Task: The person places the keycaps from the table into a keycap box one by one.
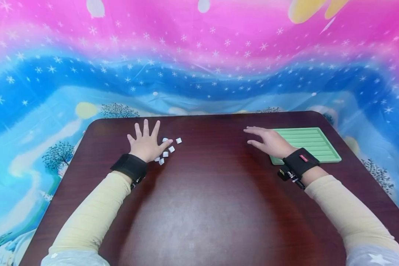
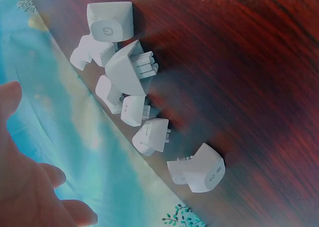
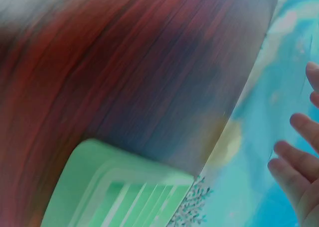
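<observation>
Several white keyboard keycaps (image 2: pixel 193 170) lie scattered on the dark wood table, some on their sides with stems showing and some with printed characters. My left hand (image 1: pixel 145 146) is spread wide above and beside them at the table's left, thumb overlapping the group in the head view. It holds nothing. At the right, my right hand (image 1: pixel 269 142) hovers by the left edge of a light green ridged tray (image 1: pixel 336 157), fingers extended and pointing left, with nothing in its grasp. Part of the tray is hidden behind this hand and its wristband.
The dark reddish-brown table (image 1: pixel 203 207) has rounded far corners. A printed cloth (image 1: pixel 199 81) in pink and blue hangs behind it and along its sides. Black bands (image 1: pixel 129 168) with small cameras are on both wrists.
</observation>
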The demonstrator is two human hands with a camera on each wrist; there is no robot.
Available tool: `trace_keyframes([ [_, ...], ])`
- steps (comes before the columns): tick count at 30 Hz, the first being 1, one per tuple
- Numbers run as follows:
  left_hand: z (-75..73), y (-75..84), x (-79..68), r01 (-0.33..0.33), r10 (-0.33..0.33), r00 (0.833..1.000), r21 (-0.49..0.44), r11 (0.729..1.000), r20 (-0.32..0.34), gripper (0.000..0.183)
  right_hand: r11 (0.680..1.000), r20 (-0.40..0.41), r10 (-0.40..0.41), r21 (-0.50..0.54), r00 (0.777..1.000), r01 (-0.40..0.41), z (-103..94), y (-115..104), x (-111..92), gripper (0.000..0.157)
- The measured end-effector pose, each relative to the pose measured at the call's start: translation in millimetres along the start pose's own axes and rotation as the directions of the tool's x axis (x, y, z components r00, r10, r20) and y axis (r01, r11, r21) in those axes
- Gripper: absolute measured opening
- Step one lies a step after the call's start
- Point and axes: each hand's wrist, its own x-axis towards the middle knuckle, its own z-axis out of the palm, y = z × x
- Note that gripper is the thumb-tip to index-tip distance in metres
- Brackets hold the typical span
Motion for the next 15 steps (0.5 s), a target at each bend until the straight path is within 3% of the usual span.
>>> trace_keyframes([
  [10, -4.9, 0.9, -4.3, -0.003, 0.003, 1.000, -0.013, 1.000, 0.011, 0.092, 1.000, -0.035, -0.011, 0.018, 0.999, 0.011, -11.6, 24.6, -31.6, 0.044],
  [15, -4.2, -0.1, -4.6, -0.006, 0.006, 1.000, -0.017, 1.000, 0.008, 0.092, 1.000, -0.053, 0.021, 0.006, 0.998, -0.021, -18.1, 40.0, -50.7, 0.041],
])
